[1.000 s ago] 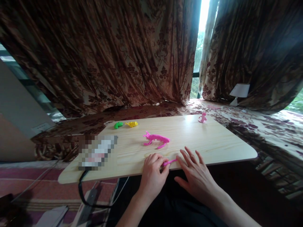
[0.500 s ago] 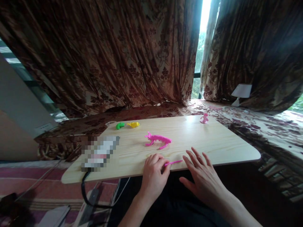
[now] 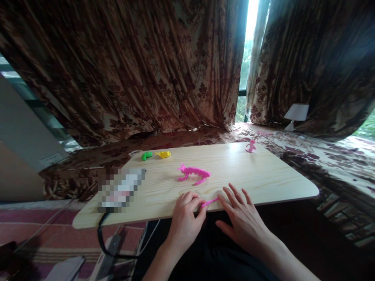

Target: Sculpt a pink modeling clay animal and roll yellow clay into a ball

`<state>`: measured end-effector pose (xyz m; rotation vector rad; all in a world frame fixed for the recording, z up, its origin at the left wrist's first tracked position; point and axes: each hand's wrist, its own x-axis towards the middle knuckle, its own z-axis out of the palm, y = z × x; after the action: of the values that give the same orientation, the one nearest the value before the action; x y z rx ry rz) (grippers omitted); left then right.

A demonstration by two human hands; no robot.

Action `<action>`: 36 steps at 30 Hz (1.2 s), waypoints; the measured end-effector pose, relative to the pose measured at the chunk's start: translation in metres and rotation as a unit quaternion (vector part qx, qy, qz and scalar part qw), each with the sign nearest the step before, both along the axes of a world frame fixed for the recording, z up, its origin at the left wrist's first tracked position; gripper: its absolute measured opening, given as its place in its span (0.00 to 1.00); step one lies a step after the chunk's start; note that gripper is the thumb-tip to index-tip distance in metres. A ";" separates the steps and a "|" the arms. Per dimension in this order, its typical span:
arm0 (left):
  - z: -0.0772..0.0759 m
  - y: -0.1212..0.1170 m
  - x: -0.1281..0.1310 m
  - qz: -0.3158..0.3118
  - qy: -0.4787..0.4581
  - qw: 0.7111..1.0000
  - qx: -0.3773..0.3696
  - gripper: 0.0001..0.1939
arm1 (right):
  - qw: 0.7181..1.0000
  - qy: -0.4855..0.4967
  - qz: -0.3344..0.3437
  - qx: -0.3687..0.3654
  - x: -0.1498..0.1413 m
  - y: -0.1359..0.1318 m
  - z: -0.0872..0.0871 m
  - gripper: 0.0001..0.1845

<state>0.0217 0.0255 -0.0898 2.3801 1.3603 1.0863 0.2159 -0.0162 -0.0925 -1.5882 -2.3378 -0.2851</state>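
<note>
Pinching 1 end of the pink strip [image 3: 211,201] in the left hand [image 3: 184,217]; spreading the right hand [image 3: 245,215], fingertips at the other end. Placed between the hands, near the tabletop [image 3: 161,197] edge. Best to press lightly, evenly, without tugging, clear of the pink figure [image 3: 197,171] beyond the left hand.
</note>
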 end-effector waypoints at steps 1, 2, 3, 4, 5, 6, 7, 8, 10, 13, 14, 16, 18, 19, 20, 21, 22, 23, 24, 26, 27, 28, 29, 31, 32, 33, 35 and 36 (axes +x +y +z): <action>0.000 0.000 -0.001 -0.001 0.000 1.000 -0.002 0.07 | 1.000 0.000 0.002 -0.002 0.000 0.000 0.001 0.31; -0.001 0.001 -0.001 -0.001 -0.001 1.000 -0.003 0.07 | 1.000 -0.001 0.005 -0.003 -0.001 0.001 0.001 0.31; -0.001 0.001 -0.001 0.000 -0.001 1.000 -0.003 0.07 | 1.000 -0.001 0.006 -0.004 -0.001 0.001 0.001 0.31; -0.001 0.001 -0.002 0.001 -0.001 1.000 0.000 0.07 | 1.000 -0.001 0.007 -0.004 -0.001 0.001 0.001 0.31; -0.001 0.001 -0.002 0.004 0.000 1.000 0.003 0.07 | 1.000 0.000 0.005 -0.002 -0.002 0.002 0.001 0.32; -0.001 0.001 -0.001 0.007 0.000 1.000 0.009 0.07 | 1.000 0.003 0.002 -0.001 -0.003 0.003 0.000 0.32; -0.001 0.001 -0.001 0.011 0.000 1.000 0.013 0.07 | 1.000 0.005 -0.001 0.001 -0.003 0.004 0.000 0.33; -0.001 0.001 -0.001 0.014 0.000 1.000 0.015 0.07 | 1.000 0.007 -0.002 0.002 -0.004 0.004 -0.001 0.33; 0.000 0.000 0.000 0.015 -0.002 1.000 0.013 0.06 | 1.000 0.007 0.001 0.004 -0.004 0.004 -0.003 0.34; 0.001 0.000 0.001 0.012 -0.003 1.000 0.013 0.05 | 1.000 0.002 0.008 0.005 -0.002 -0.001 -0.007 0.33; 0.001 0.000 0.002 0.012 -0.001 1.000 0.017 0.05 | 1.000 0.003 0.006 0.005 -0.002 -0.002 -0.007 0.33; 0.001 0.001 0.003 0.013 0.006 1.000 0.022 0.05 | 1.000 0.006 0.001 0.007 0.000 -0.002 -0.006 0.33; 0.001 0.001 0.004 0.014 0.010 1.000 0.022 0.06 | 1.000 0.008 -0.003 0.007 0.001 0.001 -0.003 0.33; 0.001 0.001 0.004 0.014 0.008 1.000 0.021 0.06 | 1.000 0.009 -0.005 0.008 0.003 0.002 -0.001 0.33; 0.001 0.002 0.004 0.013 0.007 1.000 0.019 0.06 | 1.000 0.009 -0.009 0.008 0.005 0.003 0.001 0.34; 0.001 0.002 0.004 0.013 0.006 1.000 0.017 0.06 | 1.000 0.010 -0.014 0.009 0.007 0.004 0.003 0.34; 0.001 0.002 0.004 0.012 0.005 1.000 0.016 0.06 | 1.000 0.011 -0.022 0.011 0.009 0.004 0.004 0.34; 0.001 0.002 0.003 0.011 0.007 1.000 0.016 0.06 | 0.999 0.013 -0.030 0.014 0.012 0.003 0.005 0.33; 0.000 0.002 0.003 0.010 0.008 1.000 0.017 0.06 | 0.999 0.014 -0.036 0.016 0.013 0.002 0.006 0.33; 0.000 0.002 0.004 0.010 0.013 1.000 0.019 0.07 | 0.999 0.016 -0.039 0.018 0.015 0.000 0.007 0.32; 0.000 0.003 0.004 0.010 0.015 1.000 0.019 0.07 | 0.999 0.016 -0.036 0.016 0.015 0.000 0.008 0.32; 0.000 0.003 0.004 0.010 0.017 1.000 0.017 0.08 | 0.999 0.017 -0.030 0.013 0.013 0.001 0.008 0.31; 0.001 0.004 0.004 0.009 0.018 1.000 0.014 0.08 | 1.000 0.017 -0.023 0.008 0.012 0.002 0.009 0.31; 0.003 0.005 0.005 0.002 0.023 1.000 0.007 0.08 | 1.000 0.019 -0.011 0.001 0.008 0.005 0.010 0.31; 0.004 0.005 0.004 -0.002 0.025 1.000 0.005 0.09 | 1.000 0.019 -0.006 -0.003 0.007 0.006 0.010 0.30; 0.004 0.005 0.004 -0.006 0.026 1.000 0.003 0.09 | 1.000 0.019 -0.003 -0.007 0.007 0.006 0.010 0.30; 0.006 0.004 0.002 -0.012 0.027 1.000 -0.001 0.08 | 1.000 0.016 0.000 -0.012 0.008 0.004 0.007 0.30; 0.006 0.004 0.002 -0.014 0.028 1.000 -0.003 0.08 | 1.000 0.014 0.002 -0.013 0.009 0.001 0.005 0.30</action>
<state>0.0234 0.0292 -0.0836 2.4358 1.3415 1.0146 0.2253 -0.0148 -0.0871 -1.5881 -2.3331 -0.2306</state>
